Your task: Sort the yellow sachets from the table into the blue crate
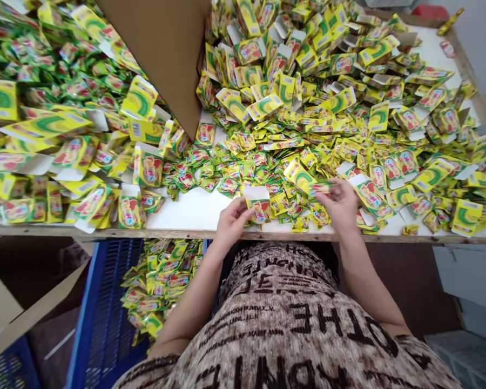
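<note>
Near the table's front edge, my left hand [231, 222] pinches a small yellow-green carton [261, 211] whose white flap stands up. To its right, my right hand [341, 204] has thumb and fingers closed on a small candy packet [321, 188]. Just beyond that packet lies a yellow carton [300, 176] with a green curved stripe. Loose small packets [259, 160] in green and yellow wrappers spread between and beyond both hands. Beside my right hand rests another carton [368, 192] with its flap up.
A brown cardboard divider [166, 48] stands at the back, left of centre. Cartons pile up on the left [71, 154] and at the back right [275, 54]. Below the wooden table edge [178, 234], a blue crate [101, 302] holds many filled cartons or packets.
</note>
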